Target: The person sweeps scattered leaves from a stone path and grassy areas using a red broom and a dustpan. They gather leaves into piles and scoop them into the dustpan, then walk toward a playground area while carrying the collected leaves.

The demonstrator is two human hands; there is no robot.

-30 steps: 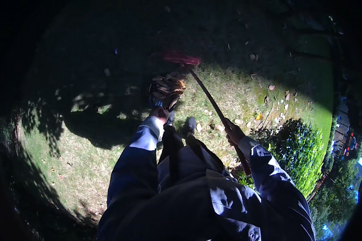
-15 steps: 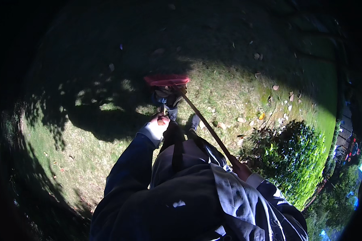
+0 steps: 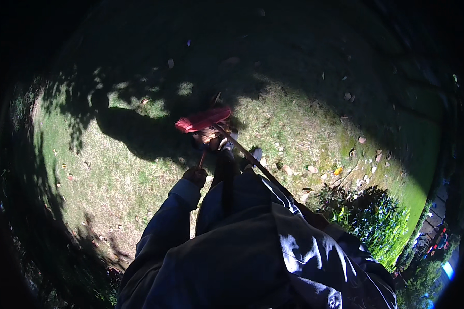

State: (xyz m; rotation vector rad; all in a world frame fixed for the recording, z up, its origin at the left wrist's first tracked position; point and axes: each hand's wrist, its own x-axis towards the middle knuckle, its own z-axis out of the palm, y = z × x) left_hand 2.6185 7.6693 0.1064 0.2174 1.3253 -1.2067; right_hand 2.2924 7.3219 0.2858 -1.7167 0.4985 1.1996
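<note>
My right hand (image 3: pixel 314 218), in deep shadow, is closed around the upper end of a long broom stick (image 3: pixel 253 160). The stick slants away to the left to a red broom head (image 3: pixel 203 119), which lies tilted over a clump of dry brown leaves (image 3: pixel 206 135). My left hand (image 3: pixel 195 176) is closed on a short thin handle (image 3: pixel 201 160) that leads up to these leaves. It looks like a dustpan's handle, but the pan itself is mostly hidden by the leaves and shade. My shoes stand just right of the leaves, one shoe (image 3: pixel 257 153) in sunlight.
Sunlit grass (image 3: pixel 118 180) spreads around me, with a dark tree shadow across the far side. Loose leaves (image 3: pixel 362 139) are scattered to the right. A leafy bush (image 3: pixel 368 219) grows close to my right arm. Beyond it runs a paved strip (image 3: pixel 434 219).
The broom head has tilted, its left end now lower, and sits nearer and further left over the leaves. My left hand has come lower and slipped into shade.
</note>
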